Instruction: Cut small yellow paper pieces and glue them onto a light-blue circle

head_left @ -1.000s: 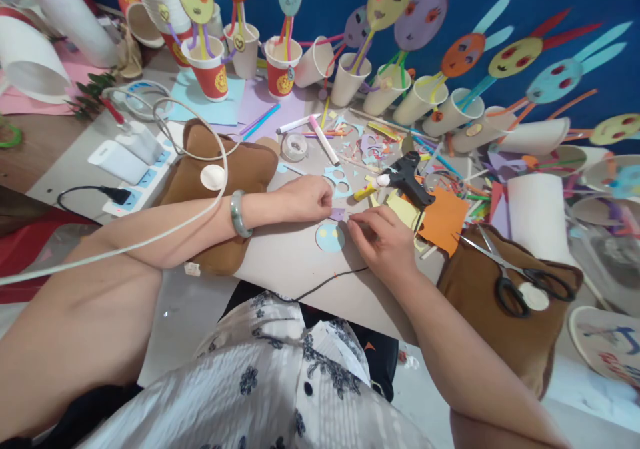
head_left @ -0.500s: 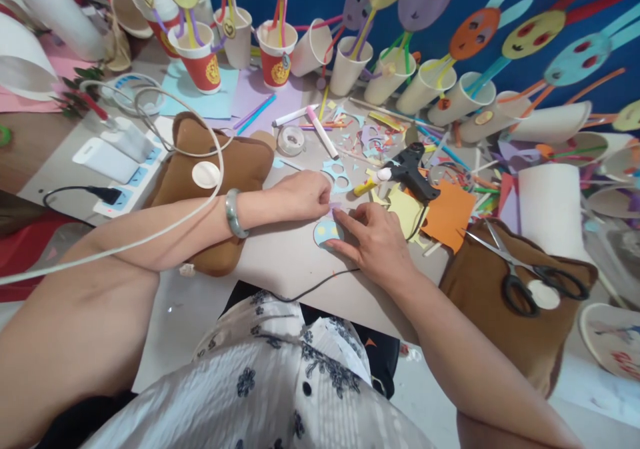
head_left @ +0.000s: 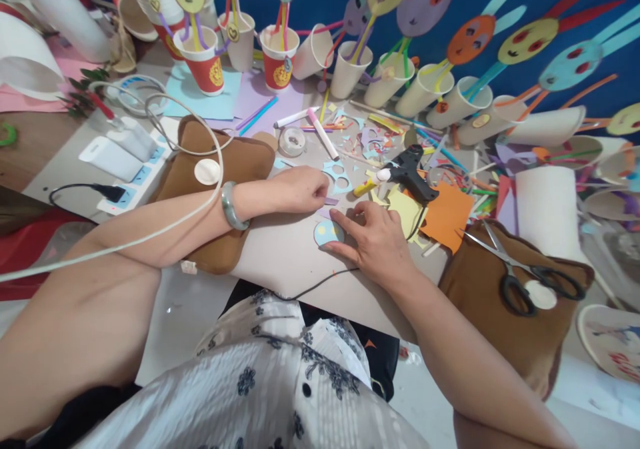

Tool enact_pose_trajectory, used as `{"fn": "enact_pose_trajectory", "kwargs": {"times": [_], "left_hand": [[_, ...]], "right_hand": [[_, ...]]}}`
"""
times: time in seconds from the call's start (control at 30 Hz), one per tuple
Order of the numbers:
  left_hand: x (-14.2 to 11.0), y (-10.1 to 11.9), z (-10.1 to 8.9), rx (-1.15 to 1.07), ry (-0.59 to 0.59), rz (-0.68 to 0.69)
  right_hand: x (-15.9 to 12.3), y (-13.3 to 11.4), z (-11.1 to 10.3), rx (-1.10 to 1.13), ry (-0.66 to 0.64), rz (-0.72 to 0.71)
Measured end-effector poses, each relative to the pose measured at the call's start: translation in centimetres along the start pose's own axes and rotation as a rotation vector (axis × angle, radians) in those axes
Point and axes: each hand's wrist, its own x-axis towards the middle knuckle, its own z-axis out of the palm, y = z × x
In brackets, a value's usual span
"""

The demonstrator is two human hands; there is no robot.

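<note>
My left hand [head_left: 306, 190], with a jade-coloured bangle on the wrist, is closed, its fingertips at a small purple paper strip [head_left: 331, 201]. More purple paper lies just below, partly hidden by the fingers. A light blue paper shape with yellow dots [head_left: 326, 232] lies on the table, rounded at its lower edge. My right hand [head_left: 376, 241] holds it there, with the thumb on its lower right edge and the index fingertip at its top beside the purple paper. Behind my right hand sits a black glue gun [head_left: 411, 170] holding a yellow-tipped marker-like piece [head_left: 366, 185].
Paper cups with paper-faced figures [head_left: 281, 59] line the back. Scissors [head_left: 520, 276] rest on a brown cushion [head_left: 480, 316] at right. A power strip [head_left: 133, 186] and white cable [head_left: 120, 242] are at left. Paper scraps, markers [head_left: 323, 132] and tape [head_left: 291, 141] lie behind my hands.
My left hand has shifted very slightly left, and the purple paper shows more clearly between the hands. My right hand stays on the blue shape. The view has moved a little.
</note>
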Motion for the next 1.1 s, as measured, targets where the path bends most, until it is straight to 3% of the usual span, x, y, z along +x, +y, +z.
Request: {"fn": "enact_pose_trajectory", "kwargs": {"times": [0.63,0.77,0.83,0.97,1.1], "left_hand": [[0.1,-0.2,0.1,-0.026,-0.052,0.019],[-0.6,-0.4,-0.3,0.110,0.110,0.024],[-1.1,-0.7,-0.5,0.243,0.196,0.122],[-2.7,-0.8,-0.6,0.484,0.109,0.469],[-4.1,-0.8,0.2,0.537,0.104,0.556]], "right_hand": [[0.1,-0.3,0.2,-0.017,0.005,0.035],[0.1,-0.4,0.2,-0.024,0.007,0.035],[0.1,-0.4,0.2,-0.018,0.009,0.038],[0.0,-0.4,0.1,-0.009,0.008,0.039],[0.0,-0.5,-0.1,-0.009,0.010,0.039]]}}
